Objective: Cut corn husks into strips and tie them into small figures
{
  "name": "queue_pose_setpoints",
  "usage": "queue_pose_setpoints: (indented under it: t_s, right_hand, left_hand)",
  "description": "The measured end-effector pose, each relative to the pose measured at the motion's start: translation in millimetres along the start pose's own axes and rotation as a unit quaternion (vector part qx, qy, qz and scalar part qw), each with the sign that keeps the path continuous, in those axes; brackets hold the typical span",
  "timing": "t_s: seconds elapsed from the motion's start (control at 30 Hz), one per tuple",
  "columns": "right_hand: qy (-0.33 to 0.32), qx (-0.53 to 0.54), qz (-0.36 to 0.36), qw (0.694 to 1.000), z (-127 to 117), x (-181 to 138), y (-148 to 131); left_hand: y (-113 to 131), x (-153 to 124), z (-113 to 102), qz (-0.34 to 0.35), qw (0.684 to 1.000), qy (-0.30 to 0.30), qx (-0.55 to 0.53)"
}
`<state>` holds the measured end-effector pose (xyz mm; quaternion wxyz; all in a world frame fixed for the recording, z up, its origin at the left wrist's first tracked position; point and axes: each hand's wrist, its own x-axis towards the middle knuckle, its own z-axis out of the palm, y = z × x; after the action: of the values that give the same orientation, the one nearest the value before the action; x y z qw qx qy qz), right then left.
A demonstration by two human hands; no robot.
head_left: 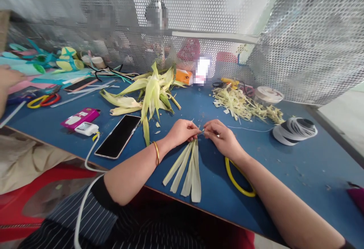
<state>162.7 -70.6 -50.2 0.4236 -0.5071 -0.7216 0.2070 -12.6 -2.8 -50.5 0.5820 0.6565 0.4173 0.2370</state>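
Observation:
Pale strips of corn husk (185, 171) fan out toward me over the table's front edge side, their upper ends gathered in my left hand (183, 131), which is closed on them. Close beside it, my right hand (222, 137) pinches at the same upper end; a thin thread seems to be between its fingers, though the fingertips hide most of it. From near this hand a white thread (250, 129) runs right to a spool of thread (295, 130) lying on its side. Below my right wrist lies a yellow scissor handle or ring (238, 180), partly covered by the forearm.
Whole corn husks (153, 90) lie behind my left hand, and shredded husk scraps (241, 105) behind my right. A phone (118, 136), a purple pack (80, 118) and red-and-yellow scissors (45, 100) are at left. A co-worker's hand (10, 78) shows at far left. Perforated sheeting stands behind.

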Motion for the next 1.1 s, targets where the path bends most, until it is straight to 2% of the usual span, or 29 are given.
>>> queue_pose_setpoints:
  t_s: [0.07, 0.17, 0.23, 0.3, 0.4, 0.53, 0.67, 0.83, 0.97, 1.1]
  right_hand:
    - [0.009, -0.021, -0.024, 0.999, 1, -1, -4]
    - [-0.012, -0.067, -0.048, 0.997, 3, -2, -10]
    - [-0.028, -0.121, -0.036, 0.992, 4, -2, -11]
    - [-0.024, -0.176, -0.008, 0.984, 5, -2, -10]
    - [0.008, -0.2, 0.031, 0.979, 6, -1, -7]
    - [0.017, -0.167, 0.071, 0.983, 6, 1, -6]
    - [0.016, -0.102, 0.1, 0.99, 8, 3, -7]
    - [0.042, 0.033, 0.163, 0.985, 5, 6, -2]
    - [-0.009, 0.049, 0.213, 0.976, 1, 6, -1]
    - [-0.033, 0.001, 0.201, 0.979, 5, 5, -4]
  left_hand:
    - [0, 0, 0, 0.022, 0.999, -0.004, 0.034]
    - [1, 0, -2, 0.08, 0.987, -0.012, 0.14]
    - [2, 0, -2, 0.114, 0.973, -0.013, 0.198]
    - [4, 0, -2, 0.131, 0.968, -0.02, 0.212]
    - [5, -1, -2, 0.122, 0.976, -0.049, 0.176]
    - [6, -3, -1, 0.097, 0.984, -0.073, 0.13]
    - [5, -1, 0, 0.087, 0.988, -0.058, 0.117]
    - [2, 3, 3, 0.045, 0.998, -0.033, 0.022]
    - [3, 3, 2, 0.019, 0.999, -0.031, -0.037]
    - [4, 3, 1, 0.008, 0.999, -0.03, -0.044]
